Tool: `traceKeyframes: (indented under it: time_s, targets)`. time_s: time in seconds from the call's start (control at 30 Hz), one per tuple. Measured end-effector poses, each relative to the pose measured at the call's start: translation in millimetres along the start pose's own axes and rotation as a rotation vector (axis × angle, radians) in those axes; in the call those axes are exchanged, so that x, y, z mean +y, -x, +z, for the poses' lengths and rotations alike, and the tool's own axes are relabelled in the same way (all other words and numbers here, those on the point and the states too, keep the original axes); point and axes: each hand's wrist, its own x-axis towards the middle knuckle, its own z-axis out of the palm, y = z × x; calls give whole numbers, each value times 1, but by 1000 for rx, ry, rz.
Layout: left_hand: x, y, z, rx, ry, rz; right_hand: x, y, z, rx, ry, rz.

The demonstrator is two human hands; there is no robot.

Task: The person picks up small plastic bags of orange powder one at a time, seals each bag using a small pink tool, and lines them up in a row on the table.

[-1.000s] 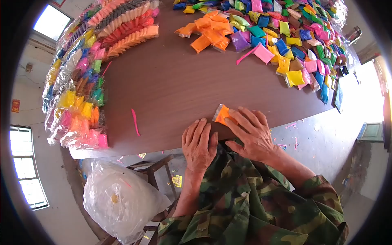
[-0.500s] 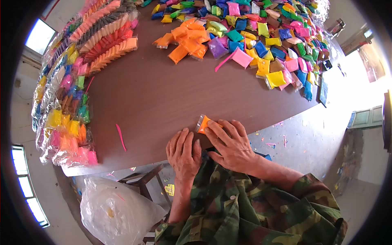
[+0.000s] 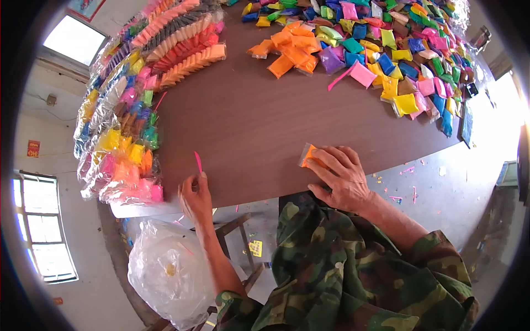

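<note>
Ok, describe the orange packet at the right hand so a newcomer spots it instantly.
On the brown table, find the right hand near the close edge. An orange packet with a clear end lies under its fingertips, apart from the other packets, which are massed together.

Under the fingers of the right hand [image 3: 345,179], part of the orange packet [image 3: 307,156] is hidden, the pink strip's [image 3: 198,161] near end is obscured at the left hand's [image 3: 196,203] fingertips, and beyond both, the top edge crops the packet pile [image 3: 411,54].
</note>
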Motion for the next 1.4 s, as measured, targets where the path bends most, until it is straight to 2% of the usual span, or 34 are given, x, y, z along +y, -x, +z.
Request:
traceKeyframes:
  time_s: [0.07,0.2,0.37,0.57,0.77,0.87,0.97,1.17,1.27,1.4]
  targets:
    - [-5,-10,4,-69,27,-46,-1,-1,0,33,-18,12]
    - [-8,-21,4,-191,48,-19,-1,-3,0,90,-21,20]
    - [10,2,-14,-296,137,21,-1,-4,3,131,-48,30]
    - [9,9,-13,-218,202,-19,0,-1,5,138,-47,55]
    - [14,0,-6,-256,162,6,0,1,7,161,-69,85]
    - [26,-1,-12,-338,170,-1,-1,1,6,171,-77,88]
    - [28,5,-11,-354,116,88,0,2,7,184,-80,90]
    - [49,23,-4,-252,-18,258,0,0,9,214,-68,81]
    - [78,26,-1,-318,291,45,-1,-1,11,223,-50,84]
    - [120,37,3,-456,464,90,-2,-5,10,208,-38,93]
